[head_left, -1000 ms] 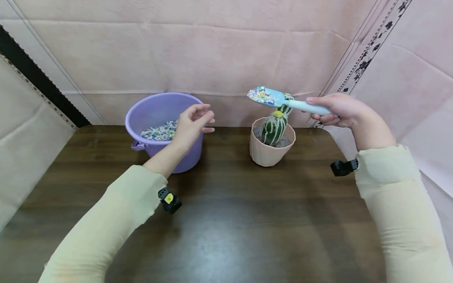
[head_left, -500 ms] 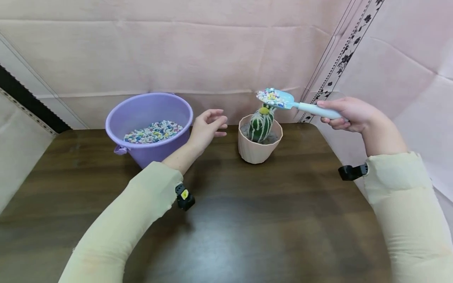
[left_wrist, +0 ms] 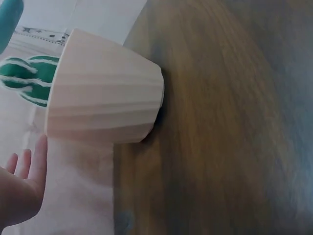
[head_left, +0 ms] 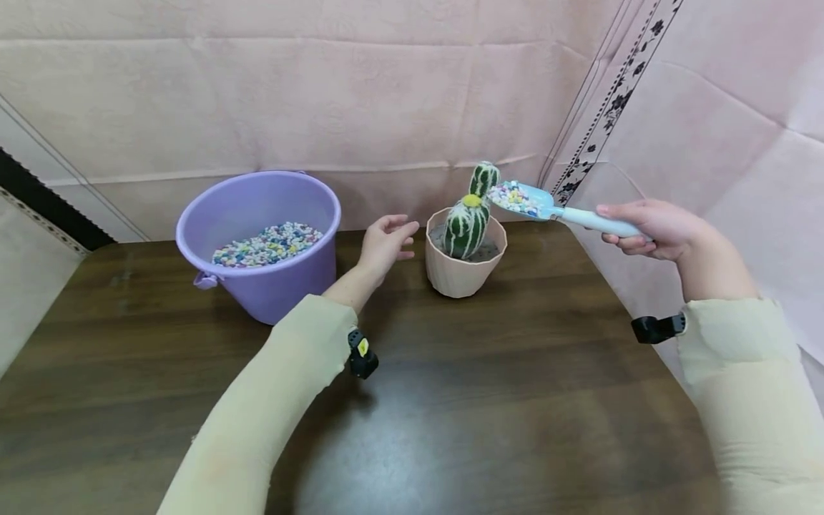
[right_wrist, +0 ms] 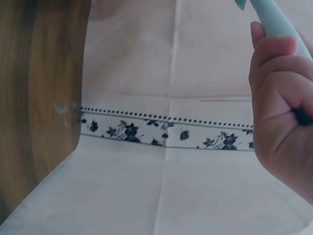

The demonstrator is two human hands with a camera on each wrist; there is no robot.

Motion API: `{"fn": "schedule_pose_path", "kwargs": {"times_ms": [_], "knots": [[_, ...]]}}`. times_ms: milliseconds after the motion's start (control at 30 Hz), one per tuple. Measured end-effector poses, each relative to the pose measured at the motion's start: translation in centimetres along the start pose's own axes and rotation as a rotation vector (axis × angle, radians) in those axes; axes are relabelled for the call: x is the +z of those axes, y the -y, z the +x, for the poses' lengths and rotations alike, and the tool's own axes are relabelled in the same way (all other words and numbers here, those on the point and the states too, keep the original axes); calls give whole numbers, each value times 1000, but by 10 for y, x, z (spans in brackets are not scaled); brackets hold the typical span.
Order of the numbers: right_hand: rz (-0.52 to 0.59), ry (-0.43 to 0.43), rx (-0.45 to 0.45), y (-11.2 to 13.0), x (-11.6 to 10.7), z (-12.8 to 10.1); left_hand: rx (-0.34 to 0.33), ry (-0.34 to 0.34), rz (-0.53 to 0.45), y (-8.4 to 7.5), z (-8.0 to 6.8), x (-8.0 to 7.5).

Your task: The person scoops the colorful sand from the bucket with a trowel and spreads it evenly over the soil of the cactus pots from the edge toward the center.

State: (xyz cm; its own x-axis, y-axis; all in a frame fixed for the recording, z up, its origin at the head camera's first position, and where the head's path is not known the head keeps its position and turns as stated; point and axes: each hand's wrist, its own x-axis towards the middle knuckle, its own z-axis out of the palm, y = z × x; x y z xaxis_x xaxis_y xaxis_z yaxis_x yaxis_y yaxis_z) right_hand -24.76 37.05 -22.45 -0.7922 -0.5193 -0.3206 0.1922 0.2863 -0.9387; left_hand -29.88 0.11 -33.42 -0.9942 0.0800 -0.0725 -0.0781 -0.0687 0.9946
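My right hand (head_left: 663, 227) grips the pale blue handle of a small trowel (head_left: 599, 220). Colourful pebbles (head_left: 513, 197) lie heaped on its blade, which is held level with the upper part of a cactus (head_left: 466, 227), at its right side. That green, white-striped cactus with a yellow flower stands in a pale pink ribbed pot (head_left: 458, 277) on grey filling. Between bucket and pot, my left hand (head_left: 384, 247) holds nothing, its fingers loosely bent close to the pot's left side. In the left wrist view the fingertips appear near the pot's rim (left_wrist: 55, 93).
A purple bucket (head_left: 257, 290) partly filled with multicoloured pebbles (head_left: 267, 245) stands at the back left of the brown wooden table (head_left: 450, 400). Pale cloth (head_left: 322, 100) hangs behind the table and on both sides. A black floral band (right_wrist: 132, 131) runs down the cloth at right.
My left hand has moved right, from beside the bucket towards the pot. The loaded trowel has shifted right and lower, from above the cactus to its side. The head view has turned rightward.
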Motion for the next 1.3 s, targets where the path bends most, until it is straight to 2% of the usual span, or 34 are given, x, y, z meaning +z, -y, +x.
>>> {"fn": "schedule_pose_path", "kwargs": {"times_ms": [300,500,633,933,1300], "knots": [[13,17,0,-23,-13,-5,-57,-23,-8,17,8,22],[-78,-55,62,-31,-14,0,-80,-56,8,26,10,31],[-154,-119,126,-32,-13,4,-59,-81,41,30,11,34],[-288,-236,262,-27,-8,11,-41,-79,90,32,13,37],[-358,-297,330,-13,-1,21,-37,-69,102,33,14,36]]}}
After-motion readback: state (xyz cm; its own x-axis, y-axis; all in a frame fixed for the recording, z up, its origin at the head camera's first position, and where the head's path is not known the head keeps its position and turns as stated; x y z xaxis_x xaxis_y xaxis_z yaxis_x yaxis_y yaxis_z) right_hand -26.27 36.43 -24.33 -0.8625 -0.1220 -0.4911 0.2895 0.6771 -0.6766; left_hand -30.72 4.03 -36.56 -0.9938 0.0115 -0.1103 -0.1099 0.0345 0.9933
